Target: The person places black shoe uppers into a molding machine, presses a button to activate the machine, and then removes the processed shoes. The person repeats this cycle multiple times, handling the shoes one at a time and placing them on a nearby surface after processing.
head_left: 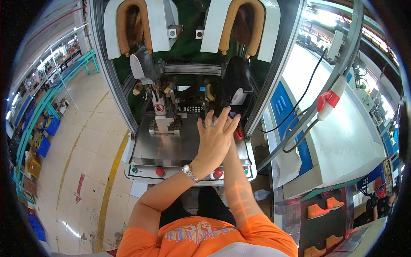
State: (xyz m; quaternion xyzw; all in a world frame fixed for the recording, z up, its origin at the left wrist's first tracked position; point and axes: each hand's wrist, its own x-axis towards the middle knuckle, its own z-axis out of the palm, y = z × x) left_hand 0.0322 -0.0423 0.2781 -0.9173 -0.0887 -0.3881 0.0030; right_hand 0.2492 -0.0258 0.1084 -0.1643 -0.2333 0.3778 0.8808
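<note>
My left hand (216,141), with a ring and a metal watch at its wrist, reaches over to the right half of the machine. Its fingers are stretched and spread, the tips by the lower end of a black shoe upper (236,79). Whether they touch it I cannot tell. The shoe upper stands upright on the right station, a white piece at its lower side. My right hand (231,143) lies behind the left one, close to the same shoe upper; its fingers are mostly hidden. The left station (160,109) bears no shoe, only a white-and-grey form (138,68) and clamps.
Two brown U-shaped pads (134,25) on white plates hang above. A metal bed (184,145) has red buttons (159,171) along its front edge. On the right are a cable with a red-and-white plug (327,100) and a conveyor with several tan shoes (317,210).
</note>
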